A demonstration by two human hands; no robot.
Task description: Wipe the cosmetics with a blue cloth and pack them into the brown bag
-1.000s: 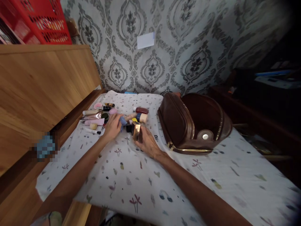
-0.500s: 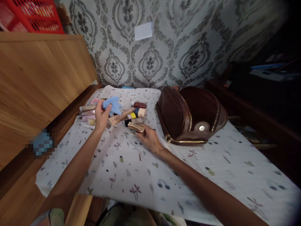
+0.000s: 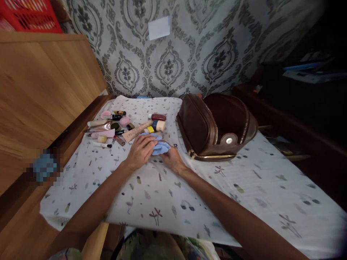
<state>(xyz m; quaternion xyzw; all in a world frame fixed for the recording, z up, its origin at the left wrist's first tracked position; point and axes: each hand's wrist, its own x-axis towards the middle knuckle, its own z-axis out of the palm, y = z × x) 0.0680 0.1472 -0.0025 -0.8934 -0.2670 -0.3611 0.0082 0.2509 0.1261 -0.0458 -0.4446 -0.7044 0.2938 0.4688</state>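
My left hand [image 3: 141, 151] is closed on a light blue cloth [image 3: 159, 147], pressed against what my right hand holds. My right hand [image 3: 174, 159] is closed at the cloth's right side; the gold case it held is now hidden under the cloth. Just behind my hands lie a beige tube [image 3: 137, 131], a bottle with a dark blue cap [image 3: 159, 125] and a dark red tube [image 3: 158, 117]. Left of them are a pink sponge [image 3: 124, 121], a pale pink tube [image 3: 104, 133] and several brushes and small cosmetics.
An unzipped brown leather bag [image 3: 199, 121] stands on the patterned white cloth [image 3: 168, 195] at the right. A wooden cabinet [image 3: 48, 83] borders the left side, with a red basket [image 3: 35, 16] on top. The papered wall is behind.
My left hand has brought the blue cloth right and toward me, onto the gold case in my right hand. Cosmetics it covered now show. The view has shifted slightly.
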